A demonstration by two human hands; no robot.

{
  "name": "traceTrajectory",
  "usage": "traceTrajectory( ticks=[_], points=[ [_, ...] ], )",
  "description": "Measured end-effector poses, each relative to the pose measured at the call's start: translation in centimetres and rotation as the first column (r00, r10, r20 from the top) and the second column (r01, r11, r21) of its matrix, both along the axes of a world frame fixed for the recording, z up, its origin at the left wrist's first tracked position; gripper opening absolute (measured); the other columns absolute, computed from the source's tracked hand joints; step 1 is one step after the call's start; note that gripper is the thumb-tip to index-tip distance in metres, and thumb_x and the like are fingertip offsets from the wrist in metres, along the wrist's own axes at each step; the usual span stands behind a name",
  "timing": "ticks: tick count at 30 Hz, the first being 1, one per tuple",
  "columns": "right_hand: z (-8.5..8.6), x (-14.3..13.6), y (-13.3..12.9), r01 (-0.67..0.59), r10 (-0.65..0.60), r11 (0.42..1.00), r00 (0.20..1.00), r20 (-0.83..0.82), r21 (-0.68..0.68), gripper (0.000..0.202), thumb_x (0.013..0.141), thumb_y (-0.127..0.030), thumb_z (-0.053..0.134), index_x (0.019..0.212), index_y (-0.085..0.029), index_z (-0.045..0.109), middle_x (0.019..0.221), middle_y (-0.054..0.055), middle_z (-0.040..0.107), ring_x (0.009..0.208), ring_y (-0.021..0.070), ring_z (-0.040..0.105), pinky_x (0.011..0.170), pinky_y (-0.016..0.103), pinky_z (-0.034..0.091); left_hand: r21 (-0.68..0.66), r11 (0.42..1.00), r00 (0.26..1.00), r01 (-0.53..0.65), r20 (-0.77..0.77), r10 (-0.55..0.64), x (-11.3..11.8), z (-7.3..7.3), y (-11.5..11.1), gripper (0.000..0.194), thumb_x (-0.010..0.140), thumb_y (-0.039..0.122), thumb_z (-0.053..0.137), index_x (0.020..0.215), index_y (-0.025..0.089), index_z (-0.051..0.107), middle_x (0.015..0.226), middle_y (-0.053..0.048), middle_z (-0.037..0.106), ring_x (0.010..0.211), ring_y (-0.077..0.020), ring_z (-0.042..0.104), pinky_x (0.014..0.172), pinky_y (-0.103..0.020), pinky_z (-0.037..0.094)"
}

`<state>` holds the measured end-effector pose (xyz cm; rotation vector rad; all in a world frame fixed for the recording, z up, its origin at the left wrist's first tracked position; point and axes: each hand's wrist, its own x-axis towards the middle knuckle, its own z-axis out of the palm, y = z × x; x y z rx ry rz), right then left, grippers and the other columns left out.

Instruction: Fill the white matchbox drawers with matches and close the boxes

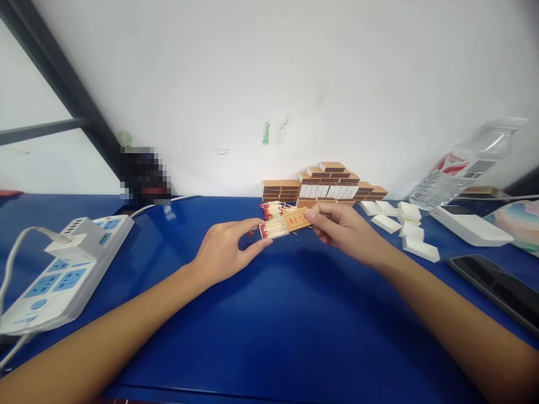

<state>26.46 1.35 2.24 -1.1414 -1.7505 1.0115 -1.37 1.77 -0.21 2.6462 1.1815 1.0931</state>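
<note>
My left hand (227,247) pinches the left end of a white matchbox tray (274,228) filled with red-tipped matches. The tray's right part sits inside an orange cardboard sleeve (297,219), which my right hand (337,224) grips at its right end. Behind the box lies a loose heap of matches (272,209) on the blue table (269,325). Stacked matchboxes (328,191) stand against the wall behind. Several white trays (385,223) lie scattered to the right of my right hand.
At the left is a power strip (84,275) with a plugged-in charger (78,244) and cables. On the right are a tilted water bottle (463,163), a white device (471,225) and a dark phone (497,286).
</note>
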Motion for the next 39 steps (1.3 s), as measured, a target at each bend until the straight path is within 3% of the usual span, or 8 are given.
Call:
traceTrajectory(
  ticks=[9, 19, 27, 33, 35, 39],
  points=[
    [0.7, -0.2, -0.5, -0.025, 0.024, 1.000, 0.999, 0.032, 0.005, 0.053, 0.096, -0.067, 0.061, 0.070, -0.021, 0.054, 0.061, -0.002, 0.053, 0.053, 0.0098, 0.047, 0.046, 0.024, 0.035, -0.009, 1.000, 0.999, -0.014, -0.049, 0.014, 0.0, 0.3, -0.1, 0.036, 0.096, 0.047, 0.070, 0.121, 0.021, 0.072, 0.098, -0.003, 0.081, 0.070, -0.0155, 0.072, 0.061, -0.026, 0.054],
    [-0.3, 0.3, -0.2, -0.036, 0.043, 0.989, 0.998, 0.050, -0.142, 0.054, 0.095, -0.070, 0.060, 0.075, -0.020, 0.058, 0.062, -0.001, 0.054, 0.053, 0.0102, 0.050, 0.046, 0.023, 0.036, -0.050, 0.999, 0.999, 0.010, 0.053, -0.007, 0.1, 0.4, 0.0, 0.038, 0.097, 0.049, 0.069, 0.123, 0.021, 0.071, 0.103, -0.003, 0.081, 0.061, -0.0118, 0.069, 0.061, -0.025, 0.057],
    [-0.1, 0.2, -0.2, -0.035, 0.025, 0.974, 0.999, -0.046, -0.223, 0.051, 0.095, -0.066, 0.063, 0.075, -0.019, 0.059, 0.066, -0.001, 0.055, 0.053, 0.0093, 0.047, 0.044, 0.023, 0.034, -0.196, 0.979, 0.979, 0.047, 0.203, -0.007, 0.3, 1.2, -0.4, 0.039, 0.096, 0.049, 0.071, 0.124, 0.021, 0.072, 0.109, -0.005, 0.081, 0.088, -0.0198, 0.078, 0.066, -0.026, 0.061],
    [0.2, -0.2, -0.8, -0.051, 0.054, 0.978, 0.998, 0.010, -0.202, 0.052, 0.095, -0.067, 0.062, 0.074, -0.020, 0.060, 0.060, -0.001, 0.053, 0.052, 0.0100, 0.047, 0.044, 0.024, 0.035, -0.160, 0.986, 0.984, 0.055, 0.176, -0.027, 0.3, 0.8, -0.4, 0.042, 0.095, 0.049, 0.073, 0.126, 0.021, 0.072, 0.110, -0.006, 0.081, 0.089, -0.0201, 0.079, 0.066, -0.026, 0.061],
    [0.2, -0.6, -1.0, -0.057, 0.057, 0.979, 0.998, -0.003, -0.194, 0.049, 0.094, -0.067, 0.064, 0.081, -0.021, 0.060, 0.063, -0.001, 0.056, 0.052, 0.0101, 0.049, 0.043, 0.023, 0.037, -0.134, 0.989, 0.986, 0.058, 0.163, -0.036, 0.2, 0.6, -0.3, 0.044, 0.094, 0.050, 0.075, 0.127, 0.022, 0.071, 0.110, -0.005, 0.081, 0.089, -0.0195, 0.079, 0.067, -0.026, 0.061],
    [0.3, -1.7, -1.4, 0.072, -0.086, 0.989, 0.990, -0.111, -0.131, 0.051, 0.091, -0.065, 0.070, 0.117, -0.025, 0.052, 0.077, -0.001, 0.068, 0.050, 0.0119, 0.056, 0.040, 0.024, 0.041, -0.111, 0.990, 0.978, 0.089, 0.197, -0.065, 0.2, 0.5, -0.2, 0.043, 0.090, 0.052, 0.079, 0.121, 0.022, 0.074, 0.108, -0.004, 0.082, 0.091, -0.0187, 0.079, 0.066, -0.024, 0.060]
  ],
)
